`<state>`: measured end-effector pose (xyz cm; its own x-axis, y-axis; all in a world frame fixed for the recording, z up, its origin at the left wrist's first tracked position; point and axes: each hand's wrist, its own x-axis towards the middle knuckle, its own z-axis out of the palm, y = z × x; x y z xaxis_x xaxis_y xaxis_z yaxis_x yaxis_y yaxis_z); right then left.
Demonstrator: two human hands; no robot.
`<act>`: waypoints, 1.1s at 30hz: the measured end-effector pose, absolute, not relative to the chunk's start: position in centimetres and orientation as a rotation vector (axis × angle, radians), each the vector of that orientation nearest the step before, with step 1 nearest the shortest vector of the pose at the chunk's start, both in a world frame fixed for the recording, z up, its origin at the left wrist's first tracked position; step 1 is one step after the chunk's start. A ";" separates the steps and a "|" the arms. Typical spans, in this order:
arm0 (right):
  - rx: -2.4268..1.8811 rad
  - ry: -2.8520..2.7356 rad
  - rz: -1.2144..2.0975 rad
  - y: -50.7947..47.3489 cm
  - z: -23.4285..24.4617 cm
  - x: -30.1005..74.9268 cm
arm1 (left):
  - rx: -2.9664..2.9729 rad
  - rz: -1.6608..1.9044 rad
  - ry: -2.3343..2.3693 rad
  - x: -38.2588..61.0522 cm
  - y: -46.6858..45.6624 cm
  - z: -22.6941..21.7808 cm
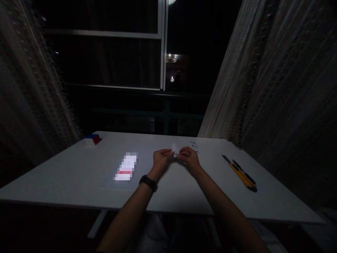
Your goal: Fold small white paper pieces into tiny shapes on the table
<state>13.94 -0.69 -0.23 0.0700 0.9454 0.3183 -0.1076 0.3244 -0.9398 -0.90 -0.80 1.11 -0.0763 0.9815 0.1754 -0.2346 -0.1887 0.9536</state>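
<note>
Between both hands, just above the white table [181, 189], is a small piece of white paper [174, 149]. My left hand [161, 159], with a black band on its wrist, pinches the paper's left side between thumb and fingers. From the other side, my right hand [190, 159] is closed on the paper's right part with curled fingers. The dim light hides the paper's exact shape and folds. Just beyond my right hand lie several small dark-marked bits [194, 143] on the tabletop.
A lit phone [126, 167], its screen blurred out, lies to the left. At the far left corner sits a blue, red and white cube [92, 139]. To the right are a yellow-and-black utility knife [242, 175] and a dark pen [243, 171]. Curtains [226, 77] flank the dark window.
</note>
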 end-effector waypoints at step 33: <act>-0.997 -1.163 0.756 -0.7 0.0 12.5 | 1.386 1.564 1.061 -0.4 -0.9 0.4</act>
<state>12.52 -0.72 -0.02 0.2505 0.8902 0.3805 0.0130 0.3899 -0.9208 -0.39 -0.93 0.42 -0.1039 0.9324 0.3461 -0.0229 -0.3502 0.9364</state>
